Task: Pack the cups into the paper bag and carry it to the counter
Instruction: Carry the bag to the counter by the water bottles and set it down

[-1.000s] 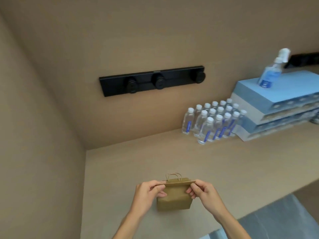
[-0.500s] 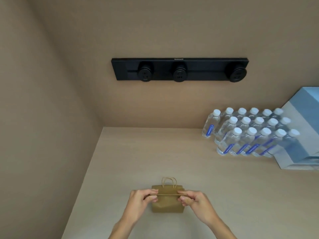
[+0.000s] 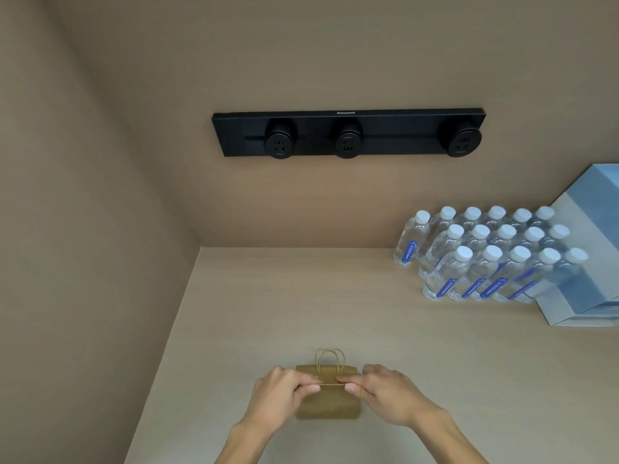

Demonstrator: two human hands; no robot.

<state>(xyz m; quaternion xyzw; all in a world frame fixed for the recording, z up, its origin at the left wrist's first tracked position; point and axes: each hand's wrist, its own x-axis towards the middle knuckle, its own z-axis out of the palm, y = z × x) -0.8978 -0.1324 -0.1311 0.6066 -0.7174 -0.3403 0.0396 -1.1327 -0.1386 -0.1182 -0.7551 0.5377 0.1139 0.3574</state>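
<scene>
Head view: both hands pinch the near top edge of the paper bag [image 3: 330, 401] standing on the counter [image 3: 368, 313]. Left hand [image 3: 279, 391] and right hand [image 3: 390, 393] each close thumb and forefinger on that rim, either side of the handles.

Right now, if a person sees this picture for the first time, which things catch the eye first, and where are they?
First, the small brown paper bag low in the middle on the beige counter, its top edge pinched by the left hand and the right hand. Next, the long black socket strip on the back wall, and the cluster of clear white-capped water bottles at the right.
</scene>
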